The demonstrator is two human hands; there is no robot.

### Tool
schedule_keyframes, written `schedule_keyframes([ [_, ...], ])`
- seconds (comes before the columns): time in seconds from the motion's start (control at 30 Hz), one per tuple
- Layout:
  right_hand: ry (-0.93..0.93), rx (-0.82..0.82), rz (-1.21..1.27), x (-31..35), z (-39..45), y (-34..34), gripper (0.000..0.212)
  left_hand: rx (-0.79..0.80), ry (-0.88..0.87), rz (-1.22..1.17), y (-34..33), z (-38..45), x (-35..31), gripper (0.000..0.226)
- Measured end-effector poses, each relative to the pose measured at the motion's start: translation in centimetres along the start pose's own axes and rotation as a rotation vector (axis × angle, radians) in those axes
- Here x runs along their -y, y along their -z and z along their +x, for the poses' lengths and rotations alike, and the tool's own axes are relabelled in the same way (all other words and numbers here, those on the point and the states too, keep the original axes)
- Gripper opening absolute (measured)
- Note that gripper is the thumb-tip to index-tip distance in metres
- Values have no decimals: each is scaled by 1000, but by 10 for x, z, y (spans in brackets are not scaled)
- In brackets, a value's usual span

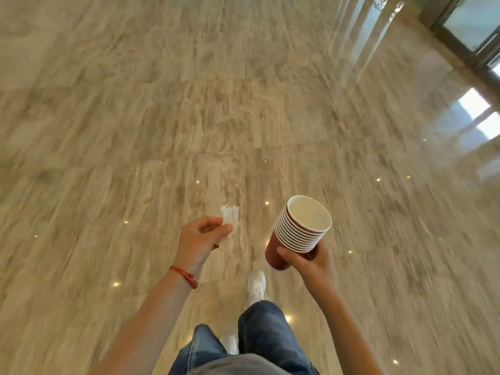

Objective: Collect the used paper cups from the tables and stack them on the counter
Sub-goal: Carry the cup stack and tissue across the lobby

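A person crosses a polished beige marble floor (189,90), both arms held out ahead, blue jeans and a white shoe (256,286) showing below. On the left, the left hand (200,239), a red cord bracelet (185,276) at its wrist, pinches a crumpled scrap of white tissue paper (230,223) between thumb and fingertips, the remaining fingers loosely curled. To the right, well apart from it, the right hand (308,262) wraps its grip around the lower part of a nested stack of red paper cups with white rims (300,228), thumb across the near side. The stack's long axis tilts up and away to the right, the open mouth of the top cup facing the camera and appearing empty.

No counter or table is in view; only floor and, at far right, a dark-framed glass door (476,28). The collecting looks largely done, and the carry to the counter is probably under way. Setting down will likely fall to the right hand, which must bring the tilted stack upright, base lowermost, before release.
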State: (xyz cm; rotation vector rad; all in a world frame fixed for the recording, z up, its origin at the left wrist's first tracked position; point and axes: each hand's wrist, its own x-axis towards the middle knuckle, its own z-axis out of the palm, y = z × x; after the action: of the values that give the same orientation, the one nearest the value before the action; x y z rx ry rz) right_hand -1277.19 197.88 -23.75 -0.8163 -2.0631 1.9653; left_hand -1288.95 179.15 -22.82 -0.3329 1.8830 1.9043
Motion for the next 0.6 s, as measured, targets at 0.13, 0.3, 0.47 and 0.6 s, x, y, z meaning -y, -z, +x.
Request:
schedule_keyframes([
  [0.13,13,11,-12,13,92,5,44,-7,8,13,-40,74,-26,15],
  [0.3,48,55,-16,53,214,11,44,-49,-7,-3,-91,163,-82,14],
  [0.47,80,88,-29,97,321,11,45,-55,-35,1,-130,244,-139,15],
  [0.6,62,96,-43,110,394,1,47,-68,-22,-19,-148,306,-167,15],
])
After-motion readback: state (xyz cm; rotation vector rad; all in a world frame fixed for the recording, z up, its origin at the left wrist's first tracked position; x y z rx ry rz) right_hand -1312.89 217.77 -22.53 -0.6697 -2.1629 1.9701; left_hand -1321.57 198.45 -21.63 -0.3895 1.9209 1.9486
